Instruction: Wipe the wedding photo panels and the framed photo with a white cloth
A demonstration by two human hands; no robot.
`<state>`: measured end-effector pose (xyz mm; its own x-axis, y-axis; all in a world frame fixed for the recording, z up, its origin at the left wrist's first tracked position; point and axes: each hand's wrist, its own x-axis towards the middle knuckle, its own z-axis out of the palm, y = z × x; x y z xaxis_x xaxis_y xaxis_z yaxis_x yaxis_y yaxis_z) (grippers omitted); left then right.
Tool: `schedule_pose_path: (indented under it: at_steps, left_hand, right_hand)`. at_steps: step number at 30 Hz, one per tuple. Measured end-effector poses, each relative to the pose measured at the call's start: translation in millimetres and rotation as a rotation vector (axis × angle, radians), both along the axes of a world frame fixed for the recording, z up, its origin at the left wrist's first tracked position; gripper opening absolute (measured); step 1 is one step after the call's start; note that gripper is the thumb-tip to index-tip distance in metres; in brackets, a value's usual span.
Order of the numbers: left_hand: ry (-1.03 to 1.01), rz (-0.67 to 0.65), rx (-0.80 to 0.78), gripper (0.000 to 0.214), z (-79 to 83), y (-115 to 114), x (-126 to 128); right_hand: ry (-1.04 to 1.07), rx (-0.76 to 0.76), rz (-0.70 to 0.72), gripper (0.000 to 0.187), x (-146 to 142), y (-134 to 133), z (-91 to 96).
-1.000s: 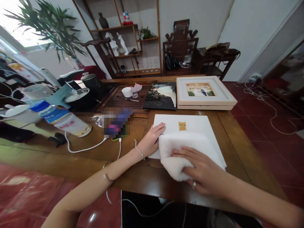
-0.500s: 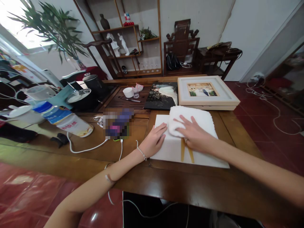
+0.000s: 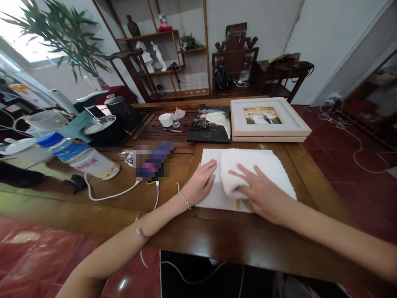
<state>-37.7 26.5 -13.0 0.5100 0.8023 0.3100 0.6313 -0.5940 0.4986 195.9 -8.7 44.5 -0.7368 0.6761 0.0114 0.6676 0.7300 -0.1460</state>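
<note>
A flat white board [image 3: 208,198] lies on the wooden table [image 3: 173,231] in front of me. My left hand [image 3: 198,184] rests flat on its left edge, fingers stretched out, holding it down. My right hand [image 3: 263,192] presses flat on a folded white cloth [image 3: 257,165] that covers most of the board. A small strip of yellow-brown print [image 3: 238,203] shows on the board by my right thumb.
A white framed photo [image 3: 266,120] and a dark unframed photo [image 3: 211,124] lie beyond the board. To the left are a tipped bottle [image 3: 80,155], a white charging cable [image 3: 108,193], a blurred object [image 3: 153,161], a tea tray with a white cup [image 3: 166,120] and kettles [image 3: 116,107].
My right hand has wiped the cloth across the board: from the near edge up to the far edge, then back toward me. My left hand has stayed in place.
</note>
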Motion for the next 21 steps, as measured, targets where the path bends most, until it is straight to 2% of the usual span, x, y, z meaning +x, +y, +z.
schedule_pose_path:
  at_steps: [4, 7, 10, 14, 16, 18, 21]
  left_hand:
    - [-0.012, 0.003, -0.003, 0.041, 2.0, -0.8, 1.2]
    - [-0.126, 0.036, -0.018, 0.040, 6.3, -0.4, 2.3]
    - [-0.311, 0.127, -0.042, 0.042, 12.9, 0.0, 2.6]
    - [-0.428, 0.219, -0.092, 0.045, 17.3, -0.5, 1.7]
    - [-0.415, 0.213, -0.102, 0.045, 15.7, -0.9, 1.6]
    - [-0.387, 0.184, -0.116, 0.044, 12.1, -1.1, 1.8]
    - [-0.253, 0.091, -0.073, 0.041, 5.8, -0.7, 2.0]
  right_hand:
    - [-0.002, 0.028, -0.114, 0.061, -2.7, 50.5, -2.5]
    - [-0.014, 0.019, -0.172, 0.063, -22.0, 60.3, -3.4]
    - [-0.033, 0.023, -0.078, 0.050, -43.7, 41.0, -4.4]
    - [-0.025, 0.055, 0.278, 0.025, -56.0, -13.3, -2.5]
    - [0.003, 0.085, 0.376, 0.018, -52.4, -37.1, 0.5]
    - [0.012, 0.108, 0.375, 0.022, -42.6, -48.8, 4.0]
    - [-0.030, 0.105, 0.240, 0.015, -18.8, -37.8, 10.3]
